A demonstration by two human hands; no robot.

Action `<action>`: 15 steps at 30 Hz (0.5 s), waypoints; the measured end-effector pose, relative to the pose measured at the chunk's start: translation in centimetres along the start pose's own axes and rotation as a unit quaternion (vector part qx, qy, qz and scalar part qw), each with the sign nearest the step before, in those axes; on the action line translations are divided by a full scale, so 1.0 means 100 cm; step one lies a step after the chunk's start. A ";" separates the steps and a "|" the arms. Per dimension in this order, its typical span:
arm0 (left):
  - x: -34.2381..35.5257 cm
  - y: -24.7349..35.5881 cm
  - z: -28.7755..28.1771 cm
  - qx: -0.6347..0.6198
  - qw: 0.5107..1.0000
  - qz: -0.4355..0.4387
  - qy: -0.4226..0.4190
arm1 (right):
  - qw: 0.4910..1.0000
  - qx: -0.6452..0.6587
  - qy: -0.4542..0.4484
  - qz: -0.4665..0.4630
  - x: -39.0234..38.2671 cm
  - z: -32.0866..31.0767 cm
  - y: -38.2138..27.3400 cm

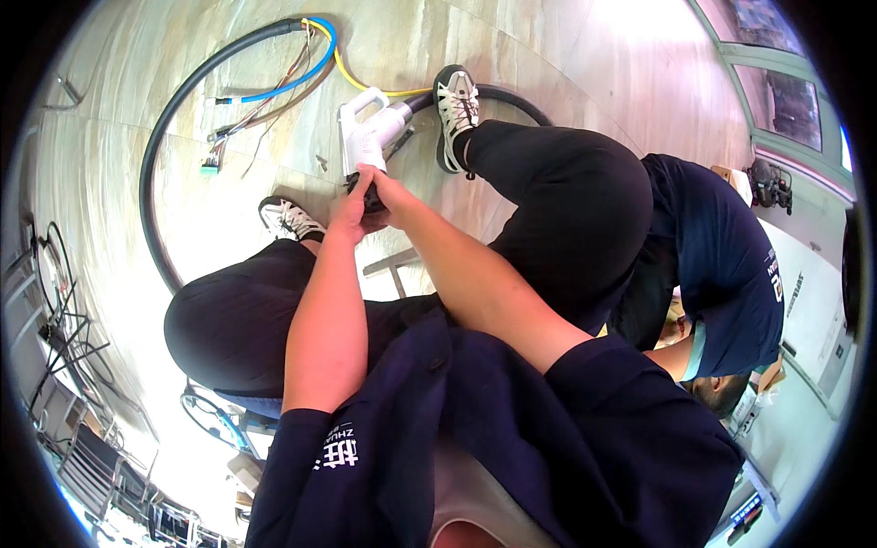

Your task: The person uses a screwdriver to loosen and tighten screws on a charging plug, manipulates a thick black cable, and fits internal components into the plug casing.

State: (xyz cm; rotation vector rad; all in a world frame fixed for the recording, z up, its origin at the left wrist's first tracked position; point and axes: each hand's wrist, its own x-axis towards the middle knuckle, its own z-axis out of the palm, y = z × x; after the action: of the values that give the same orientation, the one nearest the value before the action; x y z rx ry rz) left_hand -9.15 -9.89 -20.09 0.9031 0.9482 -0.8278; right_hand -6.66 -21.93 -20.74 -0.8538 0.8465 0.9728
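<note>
Between my knees I hold a white connector gun (364, 137) with a loop handle, both hands closed round its lower end and its black tip (371, 203). My left hand (347, 212) is on the left side of it, my right hand (385, 194) on the right, their thumbs close together. A thick black cable (151, 155) runs from the gun's top and curves in a loop over the floor. Its far end fans into blue (283, 89), yellow and thinner wires with small plugs, one green (209, 169). A small metal piece (322, 163) lies left of the gun.
A co-worker in a dark shirt (722, 256) bends down close at my right, beside a white cabinet (804, 301). Tangled cables (64, 329) and metal chairs (91, 457) line the left edge. A glazed frame (776, 100) is at the upper right.
</note>
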 end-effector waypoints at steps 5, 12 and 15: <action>0.007 -0.004 0.008 0.029 0.996 0.036 0.071 | 0.999 -0.011 -0.043 -0.010 0.008 -0.016 0.009; 0.022 0.004 0.000 -0.010 0.991 0.069 0.118 | 0.999 -0.039 -0.024 0.026 0.018 0.004 -0.001; 0.034 0.005 -0.021 0.019 0.989 0.074 0.129 | 1.000 -0.023 -0.020 0.006 0.043 0.004 0.009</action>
State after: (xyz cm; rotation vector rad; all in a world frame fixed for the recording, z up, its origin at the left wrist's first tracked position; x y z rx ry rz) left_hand -8.11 -8.44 -23.73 1.1194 1.0758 -0.6132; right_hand -5.99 -19.84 -24.51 -0.8667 0.7981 1.0198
